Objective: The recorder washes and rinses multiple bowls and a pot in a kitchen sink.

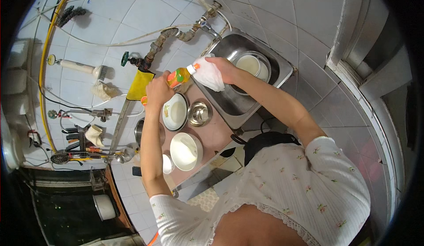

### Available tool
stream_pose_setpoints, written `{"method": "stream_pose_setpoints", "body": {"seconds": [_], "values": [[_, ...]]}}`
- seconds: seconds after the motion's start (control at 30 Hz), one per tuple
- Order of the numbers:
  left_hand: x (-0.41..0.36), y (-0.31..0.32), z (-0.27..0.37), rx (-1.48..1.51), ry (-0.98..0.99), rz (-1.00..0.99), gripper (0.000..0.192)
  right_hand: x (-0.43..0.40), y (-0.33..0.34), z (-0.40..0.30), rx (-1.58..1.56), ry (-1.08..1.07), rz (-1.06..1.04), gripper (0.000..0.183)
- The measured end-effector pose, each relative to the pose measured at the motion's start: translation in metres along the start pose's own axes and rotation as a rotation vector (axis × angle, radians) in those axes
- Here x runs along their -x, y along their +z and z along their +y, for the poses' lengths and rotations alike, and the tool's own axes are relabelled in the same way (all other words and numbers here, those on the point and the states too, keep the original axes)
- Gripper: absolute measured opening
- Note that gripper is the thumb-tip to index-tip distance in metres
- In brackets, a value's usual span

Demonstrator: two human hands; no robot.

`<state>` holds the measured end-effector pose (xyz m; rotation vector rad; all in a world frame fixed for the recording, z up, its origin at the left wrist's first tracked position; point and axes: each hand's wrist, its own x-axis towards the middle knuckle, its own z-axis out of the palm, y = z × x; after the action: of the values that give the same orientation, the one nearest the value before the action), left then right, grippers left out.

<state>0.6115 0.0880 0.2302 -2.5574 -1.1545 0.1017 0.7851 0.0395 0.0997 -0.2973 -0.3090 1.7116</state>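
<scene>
My left hand (pixel 160 89) grips a yellow-orange plastic bottle (pixel 179 77) around its body, tilted with its white cap and orange nozzle pointing at a white cloth (pixel 208 73). The cloth is held in my right hand (pixel 222 69), spread over the near corner of the sink; the nozzle meets or nearly meets it. Below my hands is a stainless steel sink (pixel 228 108). In its basin a white bowl (pixel 248 64) with cloudy liquid sits in a metal bowl (pixel 269 62), beside another pale dish.
On the pink counter (pixel 215 126) stand an enamel basin (pixel 175 112), a steel bowl (pixel 200 113), a large white bowl (pixel 186 151) and a white cup (pixel 168 164). A faucet (pixel 210 30) overhangs the sink's far end. Rusty pipes (pixel 155 49) and hanging utensils (pixel 92 155) line the tiled wall.
</scene>
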Motion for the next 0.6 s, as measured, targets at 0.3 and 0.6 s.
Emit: {"method": "stream_pose_setpoints", "body": {"seconds": [0.3, 0.6], "values": [[0.005, -0.001, 0.005, -0.012, 0.023, 0.064, 0.023, -0.014, -0.009, 0.01, 0.385, -0.215, 0.078, 0.033], [0.01, 0.02, 0.014, 0.085, -0.095, 0.071, 0.034, -0.007, -0.017, 0.002, 0.95, -0.474, 0.171, 0.032]]}}
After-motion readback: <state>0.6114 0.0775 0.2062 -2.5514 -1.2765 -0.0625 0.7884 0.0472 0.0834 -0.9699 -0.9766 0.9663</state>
